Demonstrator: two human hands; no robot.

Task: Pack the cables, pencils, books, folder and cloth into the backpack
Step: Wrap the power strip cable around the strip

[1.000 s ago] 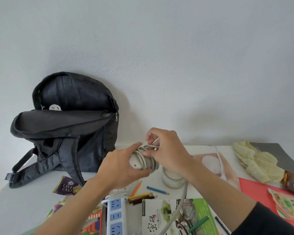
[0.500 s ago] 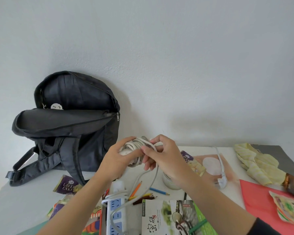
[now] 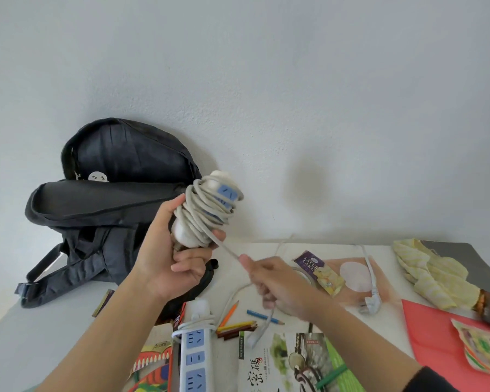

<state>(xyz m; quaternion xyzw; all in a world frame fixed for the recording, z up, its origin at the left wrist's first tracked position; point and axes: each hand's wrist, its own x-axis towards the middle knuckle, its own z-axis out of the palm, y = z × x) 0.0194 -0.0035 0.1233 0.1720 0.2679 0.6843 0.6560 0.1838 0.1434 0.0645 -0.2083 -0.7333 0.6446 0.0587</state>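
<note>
My left hand (image 3: pixel 170 250) grips a white power strip (image 3: pixel 210 210) with its grey cable wound round it, held up in front of the open black backpack (image 3: pixel 108 210). My right hand (image 3: pixel 277 287), blurred, pinches the loose end of that cable just right of the bundle. A second power strip (image 3: pixel 194 349) lies on the table below. Coloured pencils (image 3: pixel 238 325) lie beside it. A book (image 3: pixel 289 363) sits at the near edge. At the right are the red folder (image 3: pixel 436 340) and the yellow cloth (image 3: pixel 433 273). A white cable (image 3: pixel 371 278) lies between them.
Snack packets (image 3: pixel 320 270) lie on the white table (image 3: pixel 266 247), one (image 3: pixel 484 346) on the folder. A colourful book (image 3: pixel 153 366) sits at the lower left. A grey board (image 3: pixel 458 253) lies under the cloth. The wall stands right behind the backpack.
My left hand has lifted the wound power strip higher and toward the backpack. My right hand has let go of the bundle and pulled away down and right along the loose cable end.
</note>
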